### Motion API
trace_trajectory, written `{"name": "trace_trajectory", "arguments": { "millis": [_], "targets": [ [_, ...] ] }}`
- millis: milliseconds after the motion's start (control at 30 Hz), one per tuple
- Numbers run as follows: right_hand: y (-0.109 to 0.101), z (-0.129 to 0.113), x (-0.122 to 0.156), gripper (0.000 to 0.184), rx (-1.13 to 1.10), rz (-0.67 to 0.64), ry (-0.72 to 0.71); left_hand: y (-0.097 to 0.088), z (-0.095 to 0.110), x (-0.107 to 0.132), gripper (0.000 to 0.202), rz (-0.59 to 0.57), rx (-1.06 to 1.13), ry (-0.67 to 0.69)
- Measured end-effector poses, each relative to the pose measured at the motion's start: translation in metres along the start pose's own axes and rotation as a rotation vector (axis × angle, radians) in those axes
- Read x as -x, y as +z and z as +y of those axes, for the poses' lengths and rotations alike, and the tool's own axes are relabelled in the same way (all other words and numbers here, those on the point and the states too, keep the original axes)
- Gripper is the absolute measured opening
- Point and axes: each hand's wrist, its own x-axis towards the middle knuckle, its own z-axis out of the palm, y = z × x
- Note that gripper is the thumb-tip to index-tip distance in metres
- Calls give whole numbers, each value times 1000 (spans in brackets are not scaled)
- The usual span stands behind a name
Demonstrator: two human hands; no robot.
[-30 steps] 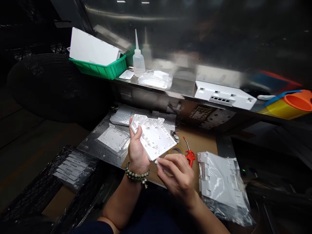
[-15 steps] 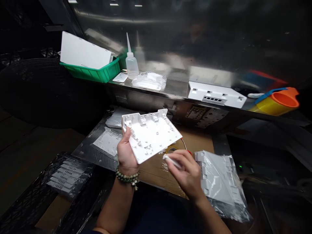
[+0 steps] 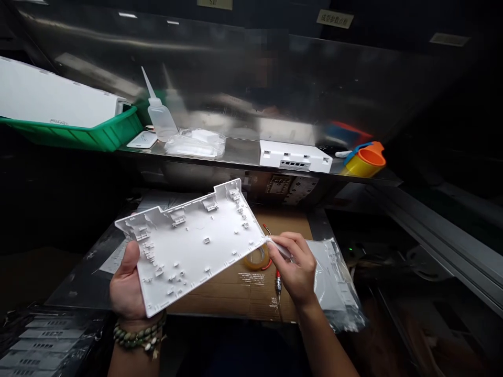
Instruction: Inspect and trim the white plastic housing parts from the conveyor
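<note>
A white plastic housing panel [image 3: 192, 251], its ribbed and clipped inner side facing up, is tilted in my left hand [image 3: 128, 285]. The thumb lies on its left edge while the other fingers are hidden beneath. My right hand [image 3: 294, 267] pinches a small white piece, maybe a folded cloth [image 3: 280, 247]; its exact kind is unclear. The tip of that piece touches the panel's right corner. Below the corner lie a roll of yellowish tape [image 3: 257, 257] and a red-handled tool [image 3: 279, 281] on a cardboard sheet [image 3: 220, 298].
On the metal shelf [image 3: 239, 152] stand a green bin [image 3: 113, 131] with white panels, a squeeze bottle [image 3: 162, 120], a bagged white part [image 3: 196, 142], a white housing [image 3: 294, 156] and a yellow-orange container [image 3: 365, 159]. Bagged panels [image 3: 334, 277] lie right; wrapped parts [image 3: 43, 340] lower left.
The panel has come closer and swung to the left with my left hand. The white piece in my right hand, apart from the panel before, now meets its right corner. The view has shifted.
</note>
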Motion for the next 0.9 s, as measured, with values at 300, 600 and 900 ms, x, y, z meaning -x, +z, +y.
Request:
{"name": "trace_trajectory", "arguments": {
  "millis": [300, 600, 900],
  "targets": [
    [-3, 8, -1, 13, 51, -81, -75, -18, 8, 2, 61, -110, -7, -96],
    [-9, 0, -41, 7, -48, 131, 7, -35, 28, 8, 45, -249, 20, -252],
    [16, -21, -52, 9, -111, 130, -21, -33, 8, 26, 48, -293, 51, -315]
  ]
}}
